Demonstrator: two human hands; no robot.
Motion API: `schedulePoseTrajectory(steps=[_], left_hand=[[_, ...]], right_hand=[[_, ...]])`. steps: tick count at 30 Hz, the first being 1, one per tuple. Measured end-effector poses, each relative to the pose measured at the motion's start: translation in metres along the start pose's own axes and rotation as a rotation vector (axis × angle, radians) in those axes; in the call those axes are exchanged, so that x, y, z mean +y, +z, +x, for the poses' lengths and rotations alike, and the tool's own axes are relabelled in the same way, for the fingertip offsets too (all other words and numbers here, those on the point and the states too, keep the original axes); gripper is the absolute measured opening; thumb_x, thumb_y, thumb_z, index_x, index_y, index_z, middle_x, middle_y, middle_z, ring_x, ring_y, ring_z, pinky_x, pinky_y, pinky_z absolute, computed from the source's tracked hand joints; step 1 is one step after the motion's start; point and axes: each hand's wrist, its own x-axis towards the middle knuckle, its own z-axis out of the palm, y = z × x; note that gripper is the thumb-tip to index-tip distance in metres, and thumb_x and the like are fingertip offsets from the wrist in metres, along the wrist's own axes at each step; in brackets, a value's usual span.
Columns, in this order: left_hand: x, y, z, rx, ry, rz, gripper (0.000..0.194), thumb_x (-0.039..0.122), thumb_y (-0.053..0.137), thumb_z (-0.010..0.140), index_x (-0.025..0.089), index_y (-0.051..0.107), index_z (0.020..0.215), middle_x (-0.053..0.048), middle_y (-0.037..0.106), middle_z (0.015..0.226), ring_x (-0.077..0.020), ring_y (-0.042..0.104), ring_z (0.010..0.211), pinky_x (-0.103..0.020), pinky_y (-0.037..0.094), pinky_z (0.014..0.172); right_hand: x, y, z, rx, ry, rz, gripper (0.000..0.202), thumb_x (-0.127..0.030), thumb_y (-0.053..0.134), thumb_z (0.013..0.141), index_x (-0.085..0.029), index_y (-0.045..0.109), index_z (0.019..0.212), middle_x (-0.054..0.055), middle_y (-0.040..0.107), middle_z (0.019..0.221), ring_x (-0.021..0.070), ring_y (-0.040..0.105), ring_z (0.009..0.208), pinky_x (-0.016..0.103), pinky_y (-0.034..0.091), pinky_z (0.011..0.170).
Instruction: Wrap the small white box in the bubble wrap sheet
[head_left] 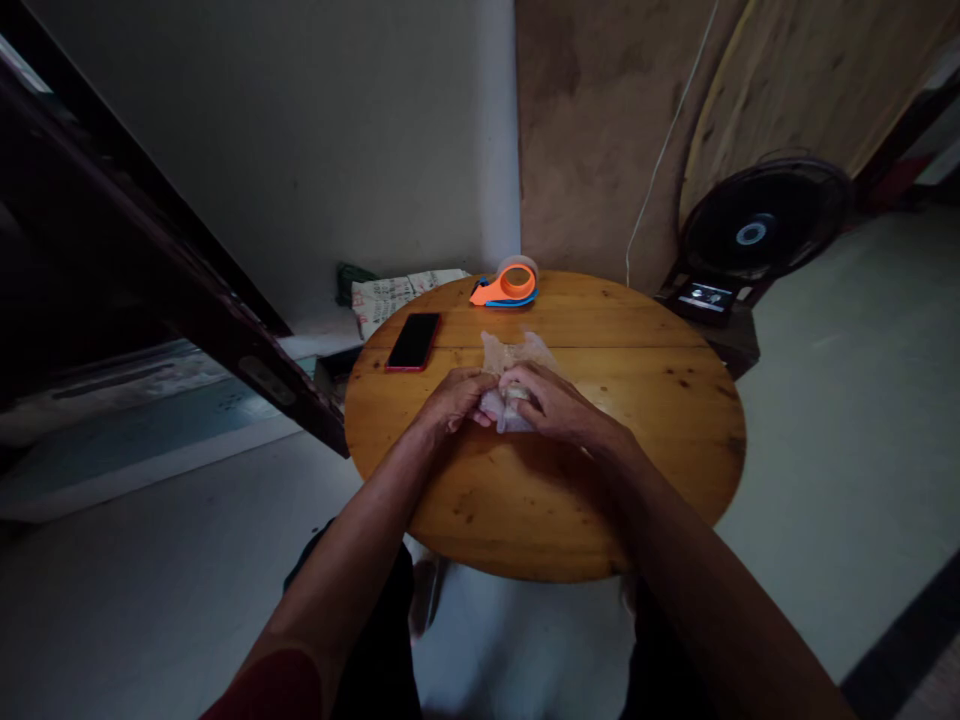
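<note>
A thin, whitish plastic bag (pixel 517 350) lies crumpled near the middle of the round wooden table (pixel 652 400). Something pale sits inside or under its folds, too small and dim to name. My left hand (pixel 459 395) grips the bag's left side with its fingers closed. From the right, my right hand (pixel 551 400) curls over the bag, its fingers bent onto the pale lump. Beyond the bag, at the table's far edge, stands an orange and blue tape dispenser (pixel 510 283) with a roll of clear tape.
A phone (pixel 414 341) with a red edge lies on the table's left side. Behind the table are a printed sack (pixel 405 290) and a wall (pixel 375 130). At right stands a dark fan (pixel 754 235); a dark door frame (pixel 187 240) slants at left.
</note>
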Motion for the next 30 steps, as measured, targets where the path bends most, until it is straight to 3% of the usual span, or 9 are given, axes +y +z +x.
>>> schedulePoseTrajectory(steps=[4, 7, 11, 16, 22, 30], left_hand=[[0.007, 0.001, -0.005, -0.015, -0.017, -0.038, 0.019, 0.031, 0.061, 0.076, 0.013, 0.058, 0.074, 0.001, 0.059, 0.054, -0.0111, 0.058, 0.042, -0.020, 0.047, 0.042], [0.012, -0.005, -0.010, -0.096, -0.029, -0.091, 0.020, 0.032, 0.061, 0.073, 0.012, 0.058, 0.074, -0.002, 0.061, 0.057, -0.0127, 0.060, 0.046, -0.023, 0.051, 0.046], [0.015, -0.012, -0.016, -0.173, 0.008, -0.072, 0.012, 0.016, 0.056, 0.067, 0.011, 0.061, 0.076, -0.003, 0.064, 0.059, -0.0144, 0.064, 0.054, -0.027, 0.055, 0.056], [0.014, -0.010, -0.017, -0.174, 0.090, 0.119, 0.018, 0.007, 0.054, 0.067, 0.011, 0.065, 0.081, -0.001, 0.066, 0.063, -0.0104, 0.063, 0.057, -0.023, 0.053, 0.062], [0.009, -0.004, -0.016, -0.182, 0.179, 0.193, 0.016, 0.020, 0.067, 0.071, 0.012, 0.065, 0.084, 0.001, 0.065, 0.066, -0.0101, 0.061, 0.059, -0.021, 0.050, 0.060], [0.004, 0.000, -0.019, -0.094, 0.418, 0.490, 0.018, 0.023, 0.057, 0.076, 0.014, 0.069, 0.086, 0.000, 0.066, 0.075, -0.0107, 0.057, 0.065, -0.021, 0.043, 0.059]], right_hand=[[0.002, 0.002, 0.000, 0.029, 0.090, 0.067, 0.043, -0.020, 0.051, 0.081, -0.017, 0.053, 0.123, 0.011, 0.063, 0.116, 0.0231, 0.058, 0.101, 0.036, 0.046, 0.089], [0.007, 0.003, -0.001, 0.026, 0.118, 0.112, 0.046, -0.023, 0.054, 0.081, -0.019, 0.051, 0.127, 0.011, 0.061, 0.121, 0.0239, 0.059, 0.103, 0.037, 0.046, 0.089], [0.011, 0.004, -0.002, 0.031, 0.158, 0.135, 0.048, -0.028, 0.057, 0.082, -0.020, 0.050, 0.129, 0.011, 0.060, 0.124, 0.0249, 0.059, 0.105, 0.036, 0.047, 0.087], [0.009, 0.002, -0.002, 0.029, 0.154, 0.122, 0.046, -0.029, 0.057, 0.083, -0.018, 0.051, 0.127, 0.010, 0.062, 0.119, 0.0241, 0.059, 0.105, 0.036, 0.046, 0.088], [0.006, -0.001, -0.003, 0.045, 0.184, 0.117, 0.045, -0.033, 0.058, 0.083, -0.020, 0.052, 0.126, 0.009, 0.063, 0.117, 0.0230, 0.059, 0.102, 0.034, 0.047, 0.085], [0.008, -0.002, -0.005, 0.001, 0.203, 0.132, 0.047, -0.036, 0.056, 0.086, -0.020, 0.051, 0.130, 0.010, 0.063, 0.122, 0.0246, 0.060, 0.104, 0.037, 0.046, 0.090]])
